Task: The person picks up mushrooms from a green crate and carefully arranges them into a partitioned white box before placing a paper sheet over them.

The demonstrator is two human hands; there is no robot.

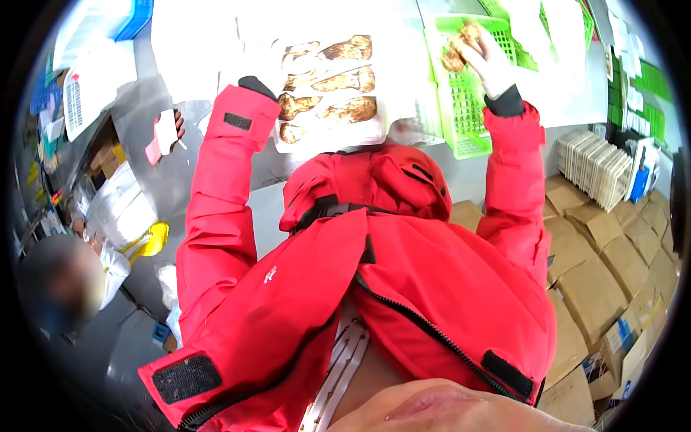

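A red padded jacket (pixel 374 288) fills most of the head view, its bulk hiding the near edge of the steel table (pixel 155 137) and everything directly below the chest. Brown cardboard boxes (pixel 597 288) are stacked along the right, bent by the lens and partly cut off at the dark rim. At the lower left another person in white work clothes (pixel 119 216) stands beside the table, only partly visible, with one hand (pixel 169 129) on a pale pink object too small to make out.

On the table top, just above the jacket collar, lies a white tray (pixel 327 137) carrying 5 browned, elongated pieces of food (pixel 338 79), overexposed at its far edge. To its right sits a green plastic mesh basket (pixel 468 108), its upper corner washed out by glare.

The right hand (pixel 493 61), in a white glove, is raised over the basket with its fingers curled around a brown, lumpy piece of food (pixel 457 50), gripping it from the right side. The left hand is hidden: the red left sleeve (pixel 230 144) ends in a black cuff (pixel 255 85) at the tray's left edge, and beyond it the glare swallows everything, so the state of those fingers cannot be told.
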